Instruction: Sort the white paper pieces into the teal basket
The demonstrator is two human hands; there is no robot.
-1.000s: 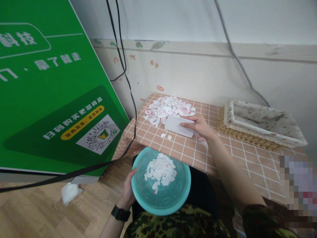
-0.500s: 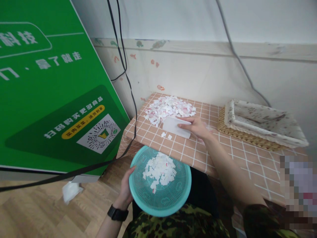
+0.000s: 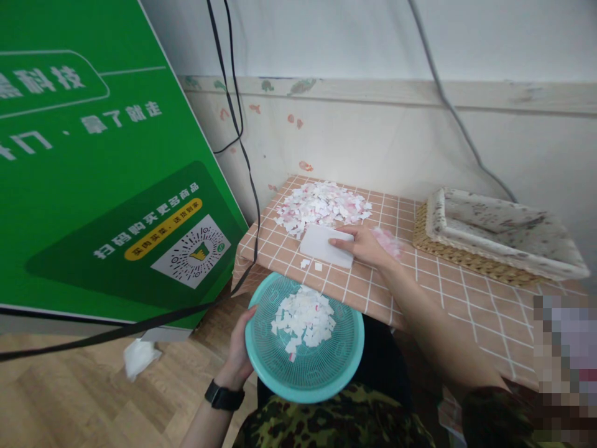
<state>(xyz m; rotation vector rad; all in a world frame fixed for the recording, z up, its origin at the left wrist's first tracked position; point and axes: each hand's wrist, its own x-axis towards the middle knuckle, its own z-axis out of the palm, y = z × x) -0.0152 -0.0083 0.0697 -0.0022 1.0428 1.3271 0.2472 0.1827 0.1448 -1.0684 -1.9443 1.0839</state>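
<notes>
My left hand (image 3: 242, 345) grips the left rim of a teal plastic colander (image 3: 342, 367), held below the table's front edge. Torn white paper scraps (image 3: 305, 317) lie in the colander's middle. In my right hand (image 3: 361, 244) is a flat white card (image 3: 321, 242), pinched at its right end and tilted over the tabletop. Just behind the card spreads a heap of white and pinkish paper scraps (image 3: 321, 202). Two small scraps (image 3: 318, 267) rest between the card and the table edge. A pink, filmy item (image 3: 388, 241) lies partly behind my right wrist.
The table wears a brown checked cloth (image 3: 448, 305). A lined wicker basket (image 3: 489, 261) stands on its right side. Green signboard (image 3: 107, 236) and a hanging black strap (image 3: 252, 186) are at the left. A white plastic bag (image 3: 140, 358) lies on the wooden floor.
My right hand has drawn the card slightly left and toward the table's front edge, uncovering more of the pink item. The colander stays in my left hand, nearly unmoved.
</notes>
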